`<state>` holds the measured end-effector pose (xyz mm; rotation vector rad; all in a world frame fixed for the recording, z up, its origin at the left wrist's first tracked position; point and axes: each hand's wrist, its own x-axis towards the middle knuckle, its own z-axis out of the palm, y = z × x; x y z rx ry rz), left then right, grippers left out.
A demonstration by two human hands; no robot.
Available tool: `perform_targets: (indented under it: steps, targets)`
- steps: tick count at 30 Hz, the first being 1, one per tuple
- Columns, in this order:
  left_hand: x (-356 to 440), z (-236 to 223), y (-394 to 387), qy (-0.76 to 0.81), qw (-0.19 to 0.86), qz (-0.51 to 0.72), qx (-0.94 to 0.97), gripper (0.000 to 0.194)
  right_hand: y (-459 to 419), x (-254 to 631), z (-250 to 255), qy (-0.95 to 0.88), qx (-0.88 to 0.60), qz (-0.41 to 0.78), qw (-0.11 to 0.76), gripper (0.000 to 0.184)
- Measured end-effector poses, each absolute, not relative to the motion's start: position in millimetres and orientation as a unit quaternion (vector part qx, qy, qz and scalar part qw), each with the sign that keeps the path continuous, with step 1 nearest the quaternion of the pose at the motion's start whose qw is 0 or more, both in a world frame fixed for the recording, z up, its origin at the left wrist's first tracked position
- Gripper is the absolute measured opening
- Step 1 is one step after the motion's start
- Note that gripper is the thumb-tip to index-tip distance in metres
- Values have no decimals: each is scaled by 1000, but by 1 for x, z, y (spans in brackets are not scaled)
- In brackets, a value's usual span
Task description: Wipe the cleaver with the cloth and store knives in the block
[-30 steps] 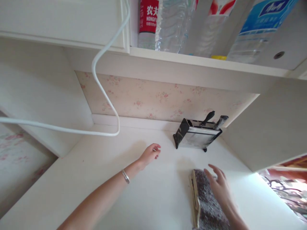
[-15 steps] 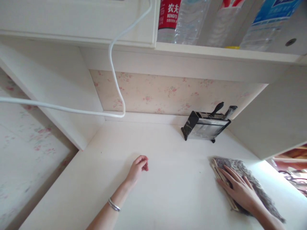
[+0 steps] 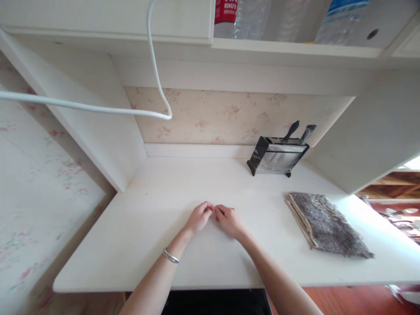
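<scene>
Furry folded mat (image 3: 328, 225) lies well right of the right hand (image 3: 227, 220)

I see a single view, taken from the person's head, facing forward and steeply down across the bench (image 3: 131, 253) from close above. The left hand (image 3: 198, 217) and right hand (image 3: 229, 221) fall just below the frame's centre; the shelf (image 3: 295, 46) cuts across the upper right, and the floor (image 3: 348, 302) shows lower right.
</scene>
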<state>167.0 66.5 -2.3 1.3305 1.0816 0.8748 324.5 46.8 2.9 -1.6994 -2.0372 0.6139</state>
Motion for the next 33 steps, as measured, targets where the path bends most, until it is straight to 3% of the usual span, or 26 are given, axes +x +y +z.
perform_targets:
  steps: [5,25,33]
  targets:
    - [161,0,61,468,562,381,566,9,42,304,-2,-745,-609,181,201,23]
    - [163,0,59,437,581,397,560,23,37,314,-1,-764,-583,168,219,27]
    - [165,2,59,441,571,378,581,7,39,315,-2,-759,-582,182,230,25]
